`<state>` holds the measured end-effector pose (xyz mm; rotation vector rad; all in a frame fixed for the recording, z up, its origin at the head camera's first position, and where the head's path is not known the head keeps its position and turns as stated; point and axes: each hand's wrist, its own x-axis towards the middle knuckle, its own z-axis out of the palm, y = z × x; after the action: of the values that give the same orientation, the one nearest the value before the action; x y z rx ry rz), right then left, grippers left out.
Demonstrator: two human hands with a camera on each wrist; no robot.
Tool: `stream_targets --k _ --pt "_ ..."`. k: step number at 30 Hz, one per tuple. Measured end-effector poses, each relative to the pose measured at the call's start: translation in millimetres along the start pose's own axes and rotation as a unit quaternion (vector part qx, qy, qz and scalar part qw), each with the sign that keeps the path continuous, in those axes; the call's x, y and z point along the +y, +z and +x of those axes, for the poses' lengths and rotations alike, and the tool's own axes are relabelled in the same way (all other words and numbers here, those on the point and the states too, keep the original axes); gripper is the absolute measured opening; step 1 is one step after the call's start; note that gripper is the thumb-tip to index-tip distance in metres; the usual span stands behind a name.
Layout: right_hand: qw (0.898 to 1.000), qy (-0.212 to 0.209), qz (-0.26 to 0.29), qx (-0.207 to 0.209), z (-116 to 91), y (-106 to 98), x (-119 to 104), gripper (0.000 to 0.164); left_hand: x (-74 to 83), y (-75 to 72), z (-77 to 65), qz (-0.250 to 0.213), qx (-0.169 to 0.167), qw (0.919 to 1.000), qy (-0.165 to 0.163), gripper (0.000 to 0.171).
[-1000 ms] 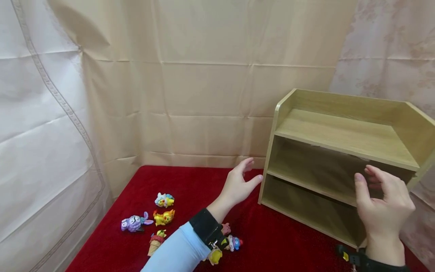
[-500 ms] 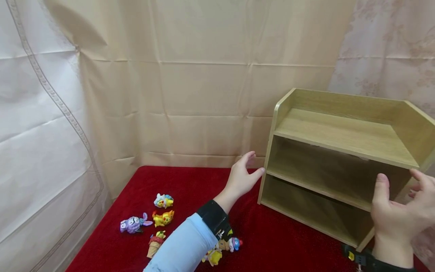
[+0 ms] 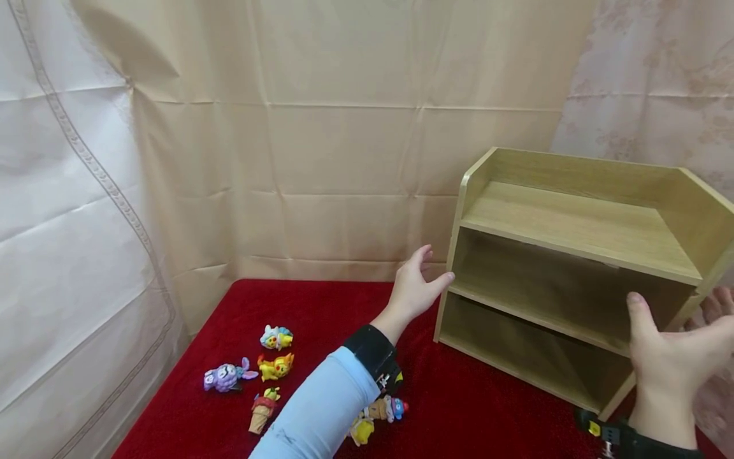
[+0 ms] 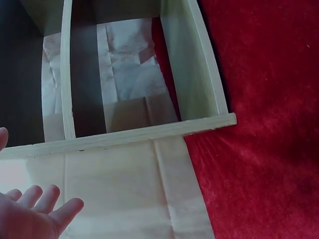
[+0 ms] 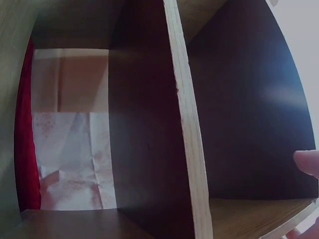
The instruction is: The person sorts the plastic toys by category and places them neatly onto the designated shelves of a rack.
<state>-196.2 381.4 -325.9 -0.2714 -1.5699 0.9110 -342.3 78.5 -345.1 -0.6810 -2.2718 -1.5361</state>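
A light wooden shelf unit (image 3: 579, 220) with an upper ledge and two compartments below stands on the right of the red cloth. Beside its left panel is my left hand (image 3: 413, 290), thumb spread from relaxed fingers; in the left wrist view the fingers (image 4: 46, 200) lie outside that panel, apart from it. At the unit's right side, my right hand (image 3: 676, 354) has its thumb in front of the opening and its fingers beyond the right panel. In the right wrist view the thumb (image 5: 308, 162) shows at the edge; whether it touches wood I cannot tell.
On the red cloth (image 3: 321, 303) lie several small toy figures: a purple one (image 3: 225, 377), a yellow-orange one (image 3: 276, 368), a white-and-yellow one (image 3: 277, 338) and an ice-cream-cone one (image 3: 262, 411). More figures (image 3: 388, 408) lie partly behind my left forearm. Curtains hang behind.
My right hand has moved right, from before the shelf opening to around its right panel. The left hand has shifted slightly up and right, closer to the left panel.
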Motion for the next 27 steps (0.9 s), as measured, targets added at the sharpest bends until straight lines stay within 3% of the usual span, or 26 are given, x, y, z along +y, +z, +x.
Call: stream_targets --k 4,9,16,23,27 --pt "0.997 0.074 -0.02 -0.026 -1 -1 6 0.088 1.5 5.5 2.6 -0.01 -0.003 0.9999 -0.007 0.069" --pt "0.992 0.116 -0.038 -0.044 -4 2 12 0.087 0.3 12.3 3.9 -0.009 -0.018 0.9997 -0.017 0.072" --pt "0.989 0.126 -0.065 -0.049 -8 7 23 0.079 -0.2 22.1 3.4 -0.011 -0.014 0.9995 -0.026 0.065" --pt "0.987 0.129 -0.089 -0.031 -7 8 29 0.044 -1.2 29.3 7.8 0.013 0.003 0.9998 -0.012 0.058" --pt "0.987 0.125 -0.101 -0.022 -8 8 34 0.034 -2.9 31.0 11.2 0.033 0.0 0.9994 -0.012 0.057"
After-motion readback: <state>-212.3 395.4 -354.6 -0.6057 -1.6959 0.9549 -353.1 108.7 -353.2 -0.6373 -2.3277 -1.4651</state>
